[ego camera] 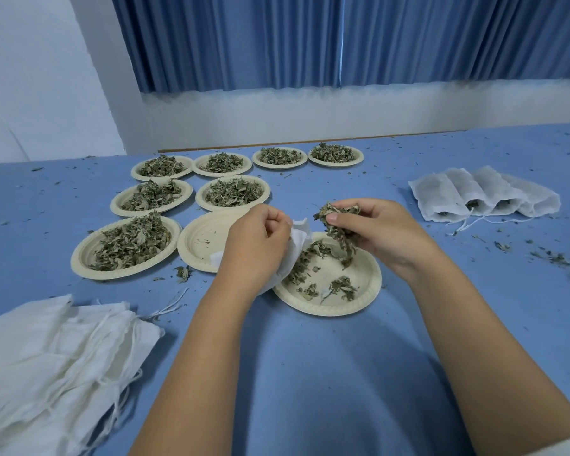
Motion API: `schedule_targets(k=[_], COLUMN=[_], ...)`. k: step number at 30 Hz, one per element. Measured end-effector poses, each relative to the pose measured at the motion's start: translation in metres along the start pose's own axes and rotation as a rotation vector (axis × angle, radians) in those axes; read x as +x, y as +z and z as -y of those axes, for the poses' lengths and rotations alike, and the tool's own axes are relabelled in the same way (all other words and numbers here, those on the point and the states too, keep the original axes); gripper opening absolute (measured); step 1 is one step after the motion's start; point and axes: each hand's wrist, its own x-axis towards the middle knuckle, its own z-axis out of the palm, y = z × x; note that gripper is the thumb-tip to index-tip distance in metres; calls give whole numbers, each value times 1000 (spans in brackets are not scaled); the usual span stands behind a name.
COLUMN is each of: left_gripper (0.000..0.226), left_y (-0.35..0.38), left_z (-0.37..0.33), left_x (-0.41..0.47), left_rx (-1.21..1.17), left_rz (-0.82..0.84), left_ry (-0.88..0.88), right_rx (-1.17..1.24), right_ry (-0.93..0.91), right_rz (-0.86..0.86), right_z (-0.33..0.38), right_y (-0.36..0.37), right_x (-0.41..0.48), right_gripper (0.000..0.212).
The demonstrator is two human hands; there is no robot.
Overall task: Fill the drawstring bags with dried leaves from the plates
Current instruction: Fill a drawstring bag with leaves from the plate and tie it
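My left hand (255, 238) grips a white drawstring bag (299, 236) by its mouth, holding it over the left rim of a cream plate (362, 301) that carries a few scattered dried leaves. My right hand (372, 228) pinches a clump of dried leaves (338, 225) just right of the bag's mouth, above the same plate. Some leaves hang down from the clump.
An emptied plate (198, 245) lies left of my hands. Several plates heaped with leaves (129, 245) stand further left and behind. A pile of flat bags (46, 350) lies at the near left. Filled bags (484, 195) lie at the right. Leaf crumbs dot the blue table (310, 373).
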Motion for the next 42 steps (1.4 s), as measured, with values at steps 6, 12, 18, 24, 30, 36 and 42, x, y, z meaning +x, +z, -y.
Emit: schedule_targets(k=[6, 12, 18, 24, 30, 36, 42], left_gripper=[3, 14, 17, 18, 14, 11, 10], left_y=[2, 2, 14, 18, 18, 18, 16], left_z=[-4, -6, 0, 0, -3, -5, -5], left_x=[-3, -8, -2, -2, -6, -8, -9], left_rx=[81, 306, 270, 167, 88, 85, 139], left_rz=[120, 148, -7, -52, 26, 129, 248], left_ry=[-2, 72, 26, 42, 102, 144, 149], right_rx=[93, 180, 218, 165, -11, -190, -253], right_ry=[38, 118, 112, 163, 202, 145, 167], right_rz=[29, 100, 113, 216, 163, 140, 102], right_z=[0, -2, -4, -6, -13, -16, -18], right_y=[-1, -4, -5, -6, -4, 2, 9], right_x=[1, 3, 5, 5, 8, 5, 5], right_gripper=[14, 16, 16, 22, 20, 8, 24])
